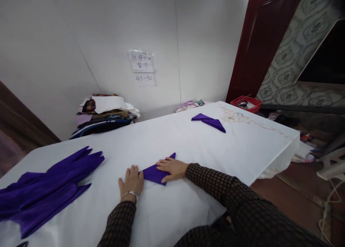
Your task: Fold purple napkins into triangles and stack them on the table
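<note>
A small purple napkin point(155, 172), folded into a pointed shape, lies on the white tablecloth point(188, 146) in front of me. My left hand point(131, 181) rests flat beside its left edge, fingers stretched out and touching the cloth. My right hand point(171, 168) lies flat on top of the napkin's right part, pressing it down. A heap of unfolded purple napkins point(45, 187) spreads at the left of the table. Two folded purple napkins point(209, 122) lie at the far right of the table.
A stack of folded fabrics point(104, 114) sits by the wall at the back left, more cloth point(188, 105) at the back middle. A paper note point(142, 65) hangs on the wall. A red basket point(246, 104) stands beyond the table's right corner.
</note>
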Tool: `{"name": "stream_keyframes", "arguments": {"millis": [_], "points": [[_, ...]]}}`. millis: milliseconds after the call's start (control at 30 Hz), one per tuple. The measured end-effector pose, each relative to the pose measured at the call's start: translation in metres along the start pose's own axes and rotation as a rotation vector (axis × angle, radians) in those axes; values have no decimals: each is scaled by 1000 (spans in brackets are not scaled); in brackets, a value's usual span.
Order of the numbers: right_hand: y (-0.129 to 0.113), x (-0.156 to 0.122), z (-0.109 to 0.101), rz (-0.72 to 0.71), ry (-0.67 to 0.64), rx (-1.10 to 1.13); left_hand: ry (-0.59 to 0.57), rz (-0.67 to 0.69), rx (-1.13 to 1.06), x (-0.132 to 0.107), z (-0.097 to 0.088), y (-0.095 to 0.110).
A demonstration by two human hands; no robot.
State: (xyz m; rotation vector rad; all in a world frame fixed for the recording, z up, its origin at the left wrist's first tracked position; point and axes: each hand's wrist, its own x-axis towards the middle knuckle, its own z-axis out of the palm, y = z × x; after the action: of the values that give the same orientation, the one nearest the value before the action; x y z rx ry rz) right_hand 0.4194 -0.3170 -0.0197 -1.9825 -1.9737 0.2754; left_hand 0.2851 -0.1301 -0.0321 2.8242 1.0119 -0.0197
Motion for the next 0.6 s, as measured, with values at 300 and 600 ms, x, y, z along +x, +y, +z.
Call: {"name": "stream_keyframes", "arguments": {"millis": [300,600], "points": [[3,-3,6,16,-7,26,57,-100,-33,-2,3,5],[4,-6,7,35,-49,14,72,-220,-98,-4,0,-6]]}}
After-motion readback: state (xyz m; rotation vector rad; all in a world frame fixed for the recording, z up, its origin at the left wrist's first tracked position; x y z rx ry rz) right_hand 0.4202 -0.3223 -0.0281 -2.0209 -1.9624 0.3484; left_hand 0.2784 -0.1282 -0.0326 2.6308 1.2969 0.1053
